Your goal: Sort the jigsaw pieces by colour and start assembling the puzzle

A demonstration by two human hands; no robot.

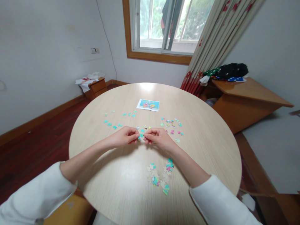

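Note:
My left hand (pixel 126 136) and my right hand (pixel 158 138) meet over the middle of the table, thumbs and forefingers pinched. Between the fingertips is a teal jigsaw piece (pixel 141 136), with both hands at its edges. Just beyond it lies another teal piece (pixel 142 131), near a few yellow and dark pieces (pixel 145 127). Teal pieces (pixel 114 127) are spread to the left. To the right is a group of pink, yellow and teal pieces (pixel 172 132). Closer to me sits a loose heap of pieces (pixel 155 180), some showing their pale backs.
A cartoon picture sheet (pixel 148 105) lies on the round wooden table (pixel 201 162) beyond the pieces. A wooden desk (pixel 246 103) with cloths (pixel 232 71) stands at right. Back left is a small cabinet (pixel 98 86). A yellow seat (pixel 70 211) is at the near left.

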